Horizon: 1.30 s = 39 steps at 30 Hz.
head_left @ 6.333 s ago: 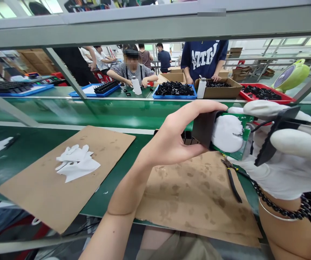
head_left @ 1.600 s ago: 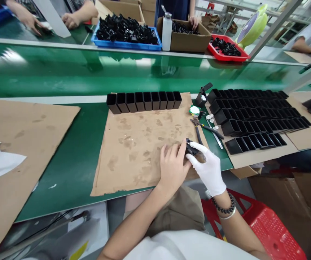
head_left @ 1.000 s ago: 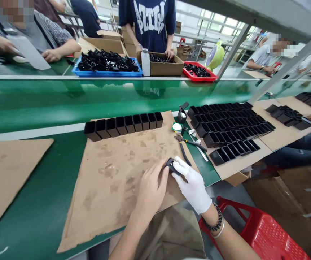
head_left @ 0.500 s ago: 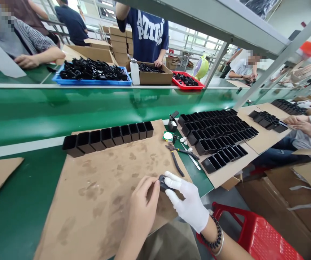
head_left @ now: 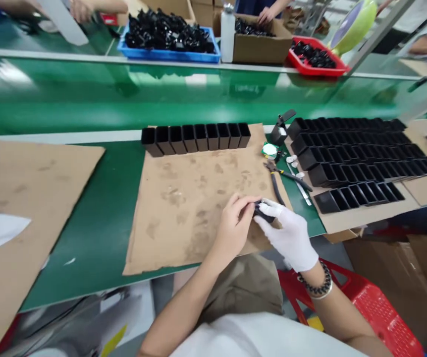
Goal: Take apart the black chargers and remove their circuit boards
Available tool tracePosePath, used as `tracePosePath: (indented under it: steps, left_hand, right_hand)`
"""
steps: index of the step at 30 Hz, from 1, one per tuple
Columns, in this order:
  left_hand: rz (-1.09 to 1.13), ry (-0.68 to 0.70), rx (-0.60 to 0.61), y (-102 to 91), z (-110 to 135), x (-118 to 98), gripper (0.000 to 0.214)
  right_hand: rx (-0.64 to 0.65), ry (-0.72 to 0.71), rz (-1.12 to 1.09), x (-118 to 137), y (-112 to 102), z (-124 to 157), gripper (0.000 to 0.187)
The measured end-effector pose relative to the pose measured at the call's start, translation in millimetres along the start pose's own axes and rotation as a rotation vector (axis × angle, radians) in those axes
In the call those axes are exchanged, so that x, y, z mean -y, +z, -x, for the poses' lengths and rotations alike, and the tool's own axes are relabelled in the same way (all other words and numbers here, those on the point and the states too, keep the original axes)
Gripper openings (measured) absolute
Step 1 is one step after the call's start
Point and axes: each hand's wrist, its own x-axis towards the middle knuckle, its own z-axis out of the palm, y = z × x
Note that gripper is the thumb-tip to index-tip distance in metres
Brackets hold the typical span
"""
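Between my two hands is a small black plastic housing (head_left: 266, 214), partly hidden by my fingers. My bare left hand (head_left: 234, 225) pinches its left end with thumb and fingertips. From the other side, my right hand (head_left: 291, 237), in a white glove with the fingertips wrapped, grips the same part. Both hands are over the right front part of a stained cardboard sheet (head_left: 169, 218). Just beyond them lie pliers with dark handles (head_left: 277, 186). A row of open black plastic boxes (head_left: 194, 139) stands along the sheet's far edge.
Rows of similar black boxes (head_left: 358, 153) cover cardboard at right. Near the pliers are a green circuit board (head_left: 269, 150) and white tweezers (head_left: 298, 183). Across the green bench are a blue tray (head_left: 169, 55) and a red tray (head_left: 319, 71) of black parts. A red stool (head_left: 377, 307) stands below right.
The camera view has tilted down and swung left, so the bench appears higher and further right. Both hands still hold the black housing over the cardboard.
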Motion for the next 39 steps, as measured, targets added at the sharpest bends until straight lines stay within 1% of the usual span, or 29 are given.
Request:
tracePosePath:
  steps: [3,5,7,8,10,12,14,18,22,27,29,31,35,37,39]
  left_hand:
    - [0.107,-0.060,-0.070,-2.3,2.4,3.5,0.026]
    - [0.171,-0.101,-0.131,-5.0,4.8,4.7,0.025]
    - [0.200,-0.118,-0.175,-7.6,6.3,4.6,0.023]
    - [0.206,-0.114,-0.187,-8.4,6.5,4.2,0.022]
    - [0.215,-0.099,-0.195,-8.3,6.0,3.1,0.021]
    - [0.200,-0.083,-0.183,-6.4,4.7,2.2,0.022]
    - [0.144,-0.040,-0.140,-3.9,3.4,1.9,0.022]
    - [0.023,0.060,-0.065,-1.9,1.7,2.5,0.021]
    - [-0.014,0.012,-0.033,-4.7,0.5,5.2,0.023]
    - [-0.115,-0.006,-0.001,-7.0,-1.0,5.3,0.030]
    - [-0.085,-0.026,-0.004,-5.7,-2.6,4.5,0.032]
    - [-0.022,-0.067,0.005,-3.7,-4.7,4.3,0.034]
    - [0.125,-0.160,0.025,-1.7,-5.9,4.7,0.041]
    - [0.192,-0.186,0.024,-2.9,-3.6,4.9,0.049]
    - [0.237,-0.195,0.004,-5.4,0.1,5.2,0.055]
  right_hand:
    - [-0.020,-0.081,0.030,0.6,-6.0,-6.6,0.020]
    - [-0.088,-0.115,0.044,3.2,-10.4,-8.2,0.025]
    - [-0.140,-0.114,0.052,5.0,-10.3,-7.4,0.029]
    - [-0.138,-0.103,0.048,4.8,-8.1,-6.7,0.027]
    - [-0.062,-0.055,0.030,2.2,-1.4,-5.5,0.020]
    - [0.036,-0.006,-0.001,-1.6,4.5,-5.3,0.018]
    - [0.107,0.028,-0.020,-4.4,6.5,-5.7,0.019]
    - [0.133,0.039,-0.039,-3.5,1.8,-4.3,0.022]
    - [0.154,0.069,-0.073,-0.6,0.2,-3.5,0.024]
    - [0.202,0.109,-0.005,4.5,-1.0,-10.7,0.027]
    - [0.217,0.128,0.018,6.2,-2.1,-13.6,0.027]
    - [0.229,0.128,0.032,6.0,-2.5,-15.8,0.022]
    - [0.250,0.066,0.019,2.1,-2.6,-17.9,0.017]
    - [0.229,0.034,0.003,1.2,-4.7,-17.1,0.018]
    - [0.171,0.021,-0.010,1.5,-9.0,-15.2,0.019]
